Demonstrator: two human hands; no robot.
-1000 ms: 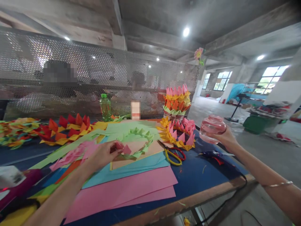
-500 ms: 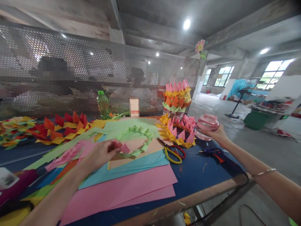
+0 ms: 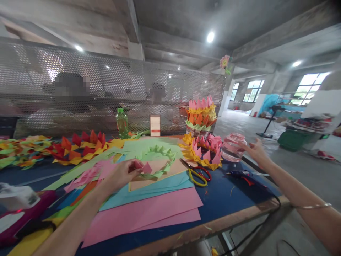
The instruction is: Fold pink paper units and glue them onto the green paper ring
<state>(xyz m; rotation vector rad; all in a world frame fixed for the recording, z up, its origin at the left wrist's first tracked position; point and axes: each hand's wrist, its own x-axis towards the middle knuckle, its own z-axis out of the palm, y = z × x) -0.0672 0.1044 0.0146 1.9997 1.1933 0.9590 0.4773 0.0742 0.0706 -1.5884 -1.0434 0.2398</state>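
Observation:
My left hand (image 3: pixel 125 172) is closed in a pinch on a folded pink paper piece (image 3: pixel 147 167), above colored sheets. Right behind it lies a ring of pointed green folded paper (image 3: pixel 166 161). My right hand (image 3: pixel 258 153) is open, thumb and fingers apart, just right of a clear pinkish jar (image 3: pixel 232 148). Its fingertips are at the jar's side; whether they touch it I cannot tell. Nearer me on the blue tabletop is a dark blue glue gun (image 3: pixel 243 174) with an orange trigger. Scissors (image 3: pixel 197 174) with one yellow and one red handle lie between the hands.
Pink and blue paper sheets (image 3: pixel 160 209) reach toward the table's wooden front edge (image 3: pixel 239 217). Folded paper rings in pink and yellow (image 3: pixel 202 151) lie beside a stacked paper flower tower (image 3: pixel 201 117). A green bottle (image 3: pixel 122 122) stands before a perforated metal screen (image 3: pixel 128 81).
My right hand has loosened from the jar and shifted right, its fingers spreading. The left hand still pinches the pink paper piece. The whole view has shifted slightly.

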